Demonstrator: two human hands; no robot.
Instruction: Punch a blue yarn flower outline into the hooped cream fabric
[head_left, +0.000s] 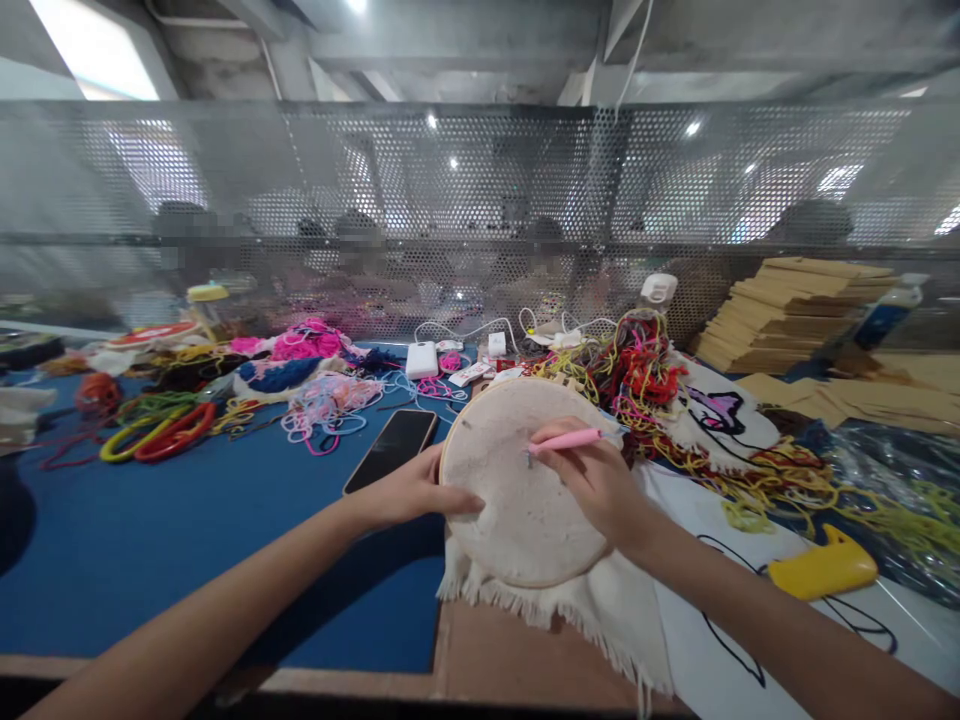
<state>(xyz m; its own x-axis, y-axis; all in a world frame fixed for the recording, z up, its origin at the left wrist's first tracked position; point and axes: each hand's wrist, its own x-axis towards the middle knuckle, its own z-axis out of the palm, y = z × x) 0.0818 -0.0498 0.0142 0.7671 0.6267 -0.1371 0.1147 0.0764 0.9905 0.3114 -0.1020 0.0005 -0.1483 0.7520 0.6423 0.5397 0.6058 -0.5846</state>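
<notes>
A round embroidery hoop stretched with cream cloth is held tilted above the near edge of the table. My left hand grips its left rim, thumb on the cloth and fingers hidden behind. In my right hand is a pink pen-shaped punch needle, its tip at the cloth near the middle of the hoop. A few small dark marks show on the cloth. Fringed spare cloth hangs below the hoop. Just behind my left hand lies a black phone.
Tangled yarn in pink and red lies across the back. Scissors with red handles rest at left. A yellow tool sits at right, before stacked brown envelopes. A perforated metal screen closes off the far side.
</notes>
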